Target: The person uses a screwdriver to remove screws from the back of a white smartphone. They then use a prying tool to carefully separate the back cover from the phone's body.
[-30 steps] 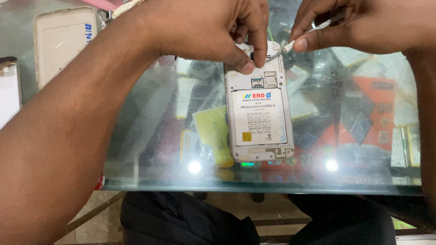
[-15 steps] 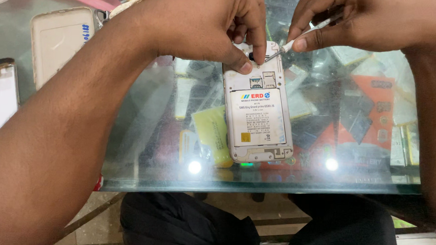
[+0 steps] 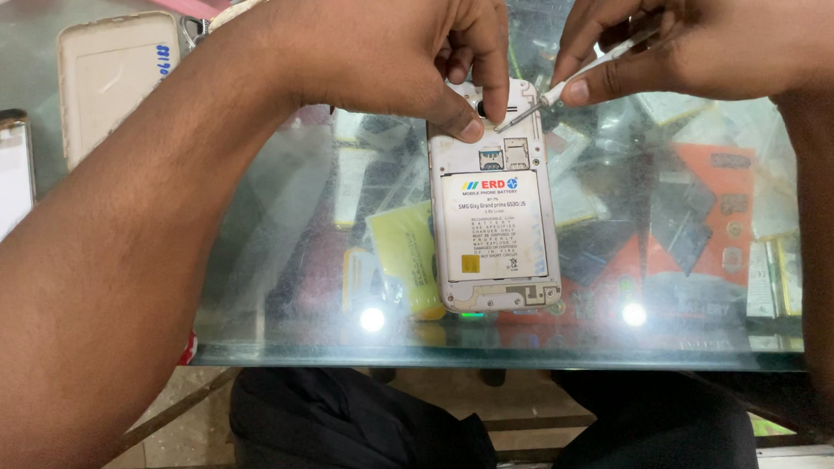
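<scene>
**Phone pinned, driver at its top edge**

With the back cover off, the phone [image 3: 495,205] lies face down on the glass counter [image 3: 273,256], its white battery [image 3: 495,224] showing. Your left hand [image 3: 398,48] is curled over the phone's upper end, thumb and forefinger pressing the frame, which looks meant to keep it from sliding on the smooth glass. Your right hand [image 3: 693,49] pinches a thin screwdriver [image 3: 563,85] like a pen, slanted so its tip meets the frame near the camera. The removed back cover [image 3: 111,76] sits well apart at your left, out of the way.
</scene>
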